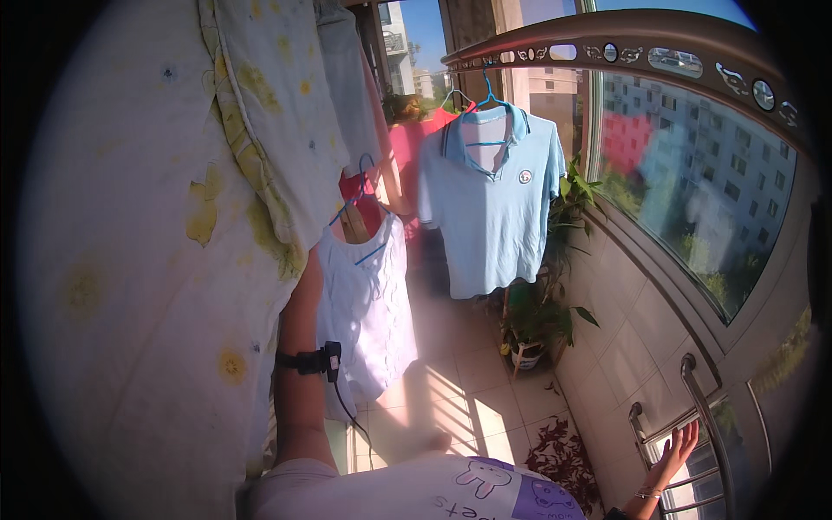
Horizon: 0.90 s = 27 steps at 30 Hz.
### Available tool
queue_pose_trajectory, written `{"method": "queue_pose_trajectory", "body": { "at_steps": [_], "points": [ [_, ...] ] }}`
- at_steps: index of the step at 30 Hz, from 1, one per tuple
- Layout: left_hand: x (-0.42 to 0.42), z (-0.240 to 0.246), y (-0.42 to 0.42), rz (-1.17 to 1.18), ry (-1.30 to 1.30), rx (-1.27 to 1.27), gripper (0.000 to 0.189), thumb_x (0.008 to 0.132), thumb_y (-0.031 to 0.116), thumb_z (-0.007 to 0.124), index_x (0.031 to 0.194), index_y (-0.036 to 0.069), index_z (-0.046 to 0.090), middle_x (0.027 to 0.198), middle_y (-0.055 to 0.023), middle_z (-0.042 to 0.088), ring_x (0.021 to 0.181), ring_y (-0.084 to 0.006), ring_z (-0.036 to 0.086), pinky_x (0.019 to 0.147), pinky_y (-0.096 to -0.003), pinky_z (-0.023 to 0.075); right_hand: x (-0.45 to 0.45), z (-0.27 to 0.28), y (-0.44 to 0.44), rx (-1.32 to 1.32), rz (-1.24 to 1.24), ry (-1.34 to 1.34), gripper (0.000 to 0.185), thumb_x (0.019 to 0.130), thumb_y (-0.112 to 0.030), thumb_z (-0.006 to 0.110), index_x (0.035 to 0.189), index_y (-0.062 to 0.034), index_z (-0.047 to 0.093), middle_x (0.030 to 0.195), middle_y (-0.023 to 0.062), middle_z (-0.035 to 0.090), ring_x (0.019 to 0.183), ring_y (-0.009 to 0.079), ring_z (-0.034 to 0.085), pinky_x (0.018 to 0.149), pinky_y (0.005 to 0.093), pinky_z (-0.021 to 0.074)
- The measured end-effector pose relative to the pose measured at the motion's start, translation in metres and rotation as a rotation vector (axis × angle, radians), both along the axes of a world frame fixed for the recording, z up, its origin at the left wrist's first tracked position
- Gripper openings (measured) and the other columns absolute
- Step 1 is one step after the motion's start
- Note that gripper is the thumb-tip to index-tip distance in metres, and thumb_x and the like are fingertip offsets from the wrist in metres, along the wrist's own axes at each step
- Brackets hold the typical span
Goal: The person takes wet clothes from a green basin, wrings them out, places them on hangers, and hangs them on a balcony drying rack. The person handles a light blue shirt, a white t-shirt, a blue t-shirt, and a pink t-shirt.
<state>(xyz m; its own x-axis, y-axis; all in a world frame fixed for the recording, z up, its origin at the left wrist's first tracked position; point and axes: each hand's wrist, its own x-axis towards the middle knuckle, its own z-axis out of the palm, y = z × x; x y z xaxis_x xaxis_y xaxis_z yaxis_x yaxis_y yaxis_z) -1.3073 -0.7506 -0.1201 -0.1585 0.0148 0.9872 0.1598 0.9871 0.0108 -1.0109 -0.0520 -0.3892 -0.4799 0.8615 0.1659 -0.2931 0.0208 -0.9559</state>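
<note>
My left arm reaches up behind a white bedsheet with yellow flowers (149,273), which hides my left hand. A black strap with a small cabled device (331,361) circles that arm. Just right of the arm, a white sleeveless top (370,312) hangs on a blue hanger (365,170); the cloth above hides what the hook hangs from. My right hand (681,448) is raised at the lower right, fingers apart and holding nothing. It overlaps a metal rail rack (708,429) by the wall; whether they touch, I cannot tell.
A light blue polo shirt (494,221) hangs from a brown drying rail (598,39), with a red garment (409,140) behind it. Potted plants (539,318) stand below the window (702,188). Dark red dried pods or leaves (559,455) lie on the tiled floor (481,377).
</note>
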Motion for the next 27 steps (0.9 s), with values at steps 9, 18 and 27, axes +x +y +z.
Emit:
{"method": "queue_pose_trajectory", "body": {
  "at_steps": [9, 18, 27],
  "points": [
    [-0.269, 0.004, 0.008, 0.376, -0.55, -0.053, 0.016, 0.098, 0.015, 0.055, 0.103, 0.005, 0.066, 0.089, -0.0138, 0.074, 0.079, -0.0284, 0.076, 0.07, -0.0464, 0.0607, 0.005, -0.056, -0.036, 0.004, -0.462, -0.078, 0.055, 0.099, -0.03, 0.062, 0.15, -0.0167, 0.046, 0.145, 0.0093, 0.053, 0.122, 0.0249, 0.058, 0.105, 0.0422, 0.0416],
    [-0.402, 0.19, 0.056, 0.15, -0.238, -0.304, 0.021, 0.095, 0.022, 0.057, 0.086, 0.011, 0.071, 0.079, -0.0125, 0.073, 0.074, -0.0325, 0.074, 0.065, -0.0459, 0.059, -0.026, -0.015, -0.15, 0.095, -0.618, -0.33, 0.061, 0.094, -0.026, 0.069, 0.143, 0.0021, 0.048, 0.134, 0.0187, 0.058, 0.12, 0.0316, 0.057, 0.101, 0.0457, 0.0489],
    [-0.437, 0.186, 0.076, -0.03, -0.456, -0.314, 0.026, 0.097, 0.027, 0.057, 0.09, 0.01, 0.074, 0.088, -0.0135, 0.074, 0.085, -0.0342, 0.073, 0.074, -0.0472, 0.0574, -0.051, -0.049, -0.162, 0.101, -0.648, -0.327, 0.049, 0.098, -0.013, 0.06, 0.143, 0.0019, 0.049, 0.136, 0.0216, 0.057, 0.119, 0.0318, 0.058, 0.103, 0.043, 0.0486]
  ]
}}
